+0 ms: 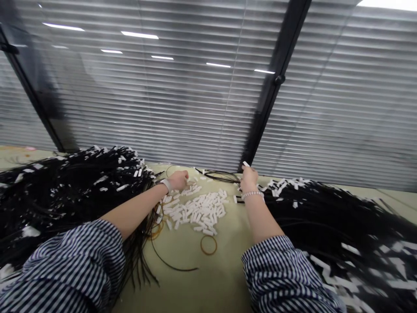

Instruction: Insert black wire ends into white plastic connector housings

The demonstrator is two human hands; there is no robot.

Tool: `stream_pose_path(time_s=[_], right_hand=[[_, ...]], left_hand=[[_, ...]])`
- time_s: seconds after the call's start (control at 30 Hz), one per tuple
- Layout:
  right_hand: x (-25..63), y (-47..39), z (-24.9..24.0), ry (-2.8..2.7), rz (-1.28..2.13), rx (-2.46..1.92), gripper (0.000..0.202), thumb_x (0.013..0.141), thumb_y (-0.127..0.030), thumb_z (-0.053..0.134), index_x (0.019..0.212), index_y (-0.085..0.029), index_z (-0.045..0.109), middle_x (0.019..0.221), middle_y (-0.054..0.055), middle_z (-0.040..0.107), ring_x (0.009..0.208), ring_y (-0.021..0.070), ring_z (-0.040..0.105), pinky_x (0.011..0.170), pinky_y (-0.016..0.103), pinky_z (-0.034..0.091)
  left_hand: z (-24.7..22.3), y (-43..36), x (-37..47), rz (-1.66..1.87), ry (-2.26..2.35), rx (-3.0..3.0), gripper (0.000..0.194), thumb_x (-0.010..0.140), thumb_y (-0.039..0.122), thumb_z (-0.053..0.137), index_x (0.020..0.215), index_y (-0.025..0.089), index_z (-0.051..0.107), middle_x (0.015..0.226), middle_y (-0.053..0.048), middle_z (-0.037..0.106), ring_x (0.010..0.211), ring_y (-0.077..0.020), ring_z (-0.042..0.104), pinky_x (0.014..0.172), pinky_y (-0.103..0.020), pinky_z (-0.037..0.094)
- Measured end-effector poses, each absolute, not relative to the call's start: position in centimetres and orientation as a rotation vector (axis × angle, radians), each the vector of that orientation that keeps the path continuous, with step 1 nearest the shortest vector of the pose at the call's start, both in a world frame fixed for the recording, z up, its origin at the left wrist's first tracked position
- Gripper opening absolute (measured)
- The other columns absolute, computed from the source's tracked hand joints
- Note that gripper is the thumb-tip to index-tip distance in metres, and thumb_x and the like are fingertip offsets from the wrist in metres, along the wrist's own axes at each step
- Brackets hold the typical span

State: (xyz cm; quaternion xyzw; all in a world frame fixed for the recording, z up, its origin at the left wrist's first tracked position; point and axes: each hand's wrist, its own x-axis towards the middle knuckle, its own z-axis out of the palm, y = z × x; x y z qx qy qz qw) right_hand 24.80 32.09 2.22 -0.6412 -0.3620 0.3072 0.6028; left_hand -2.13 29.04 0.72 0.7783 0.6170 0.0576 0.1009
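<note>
My left hand [178, 180] is at the back of the table with its fingers pinched together; whatever is between them is too small to make out. Just in front of it spreads a pile of small white oblong pieces [198, 211]. Farther right, my right hand [249, 178] has closed its fingers around a small white piece [246, 164] that sticks up past the fingertips. Thin black cables [223, 175] lie in a loose loop between the two hands. Beside my right wrist, more black cables with white ends [286, 187] begin.
A large heap of black cables with white tags [81, 187] covers the left side. Another heap [325, 213] fills the right. A rubber band [208, 253] lies on the pale table [185, 291]. Behind the table stands a glass partition with blinds [182, 100] and a dark post [270, 93].
</note>
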Motion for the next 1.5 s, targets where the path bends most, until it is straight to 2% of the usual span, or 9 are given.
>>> stream_pose_path(time_s=[0.23,0.43,0.63,0.77,1.13,1.37,1.5], right_hand=[[24.0,31.0,4.1,-1.207,0.327,-1.522,0.037,0.087,-0.032,0.048,0.120,-0.017,0.046,0.124,0.010,0.046,0.107,0.0215,0.049,0.088,0.044,0.042],[17.5,30.3,1.6,-2.065,0.441,-1.287,0.030,0.087,-0.032,0.049,0.112,-0.016,0.052,0.117,0.008,0.051,0.102,0.0189,0.052,0.087,0.041,0.044],[15.8,29.9,-0.8,-2.528,0.485,-1.233,0.041,0.086,-0.035,0.049,0.123,-0.019,0.045,0.133,0.010,0.038,0.119,0.0251,0.040,0.098,0.050,0.031],[15.5,30.3,-0.8,-2.641,0.434,-1.246,0.044,0.086,-0.036,0.049,0.126,-0.019,0.043,0.135,0.010,0.036,0.120,0.0264,0.037,0.098,0.052,0.029],[15.8,30.0,-0.4,-2.708,0.377,-1.179,0.034,0.086,-0.034,0.050,0.115,-0.016,0.050,0.120,0.009,0.049,0.106,0.0212,0.050,0.089,0.044,0.041],[15.6,29.6,-0.3,-2.692,0.545,-1.137,0.037,0.086,-0.034,0.049,0.119,-0.017,0.048,0.125,0.010,0.045,0.110,0.0225,0.047,0.091,0.046,0.039],[15.1,28.6,0.6,-2.752,0.746,-1.002,0.034,0.086,-0.033,0.050,0.117,-0.017,0.050,0.123,0.009,0.047,0.108,0.0218,0.049,0.090,0.045,0.041]], left_hand=[[0.8,28.4,-2.5,0.172,1.739,2.366,0.027,0.086,0.029,0.051,0.109,0.014,0.054,0.110,-0.008,0.057,0.093,-0.0197,0.057,0.079,-0.040,0.049],[0.4,28.3,-2.6,0.245,1.646,2.384,0.027,0.086,0.029,0.051,0.109,0.015,0.054,0.111,-0.008,0.056,0.094,-0.0196,0.057,0.080,-0.040,0.048],[1.0,28.8,-3.8,0.358,1.595,2.306,0.028,0.086,0.029,0.050,0.110,0.014,0.053,0.108,-0.008,0.057,0.091,-0.0192,0.058,0.077,-0.039,0.050],[1.7,29.1,-4.2,0.423,1.550,2.289,0.028,0.087,0.029,0.050,0.110,0.014,0.053,0.107,-0.008,0.057,0.089,-0.0185,0.059,0.075,-0.038,0.050],[0.5,29.0,-3.0,0.538,1.521,2.276,0.026,0.086,0.029,0.050,0.108,0.015,0.055,0.109,-0.008,0.057,0.093,-0.0195,0.057,0.079,-0.039,0.049],[2.8,30.4,-4.2,0.733,1.652,2.102,0.031,0.087,0.029,0.050,0.113,0.014,0.051,0.111,-0.009,0.055,0.093,-0.0197,0.058,0.077,-0.039,0.050],[2.5,30.7,-4.2,0.707,1.806,2.074,0.030,0.086,0.030,0.051,0.112,0.014,0.052,0.111,-0.008,0.056,0.093,-0.0206,0.057,0.078,-0.040,0.049]])
